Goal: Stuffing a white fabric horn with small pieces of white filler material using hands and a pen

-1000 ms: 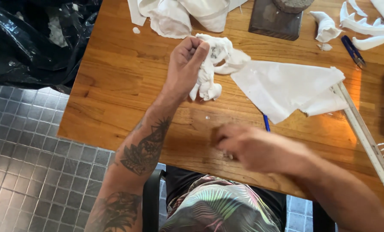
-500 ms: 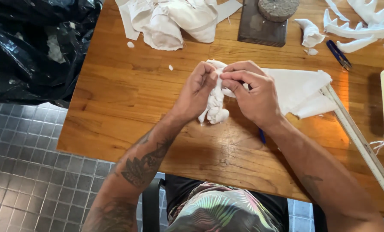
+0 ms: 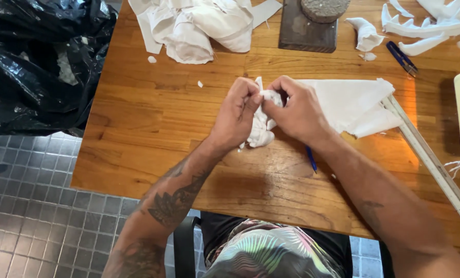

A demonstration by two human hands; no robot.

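Over the middle of a wooden table (image 3: 152,118), my left hand (image 3: 236,114) and my right hand (image 3: 298,110) meet on a crumpled white cloth strip (image 3: 261,131). Both pinch its top, and the twisted rest hangs down between my wrists to the tabletop. Just right of my right hand lies a flat white cloth sheet (image 3: 351,100), partly under that hand. A blue pen (image 3: 311,158) pokes out below my right forearm.
A pile of white cloth (image 3: 199,25) lies at the back, beside a dark square base (image 3: 307,28) with a round stone on it. More cloth scraps (image 3: 420,25), blue snips (image 3: 401,56) and a long ruler (image 3: 431,162) sit right. A black plastic bag (image 3: 34,62) stands on the tiled floor, left.
One second ago only my left hand held the strip and my right hand lay near the front edge. My right hand has since come up and joined the left on the strip.
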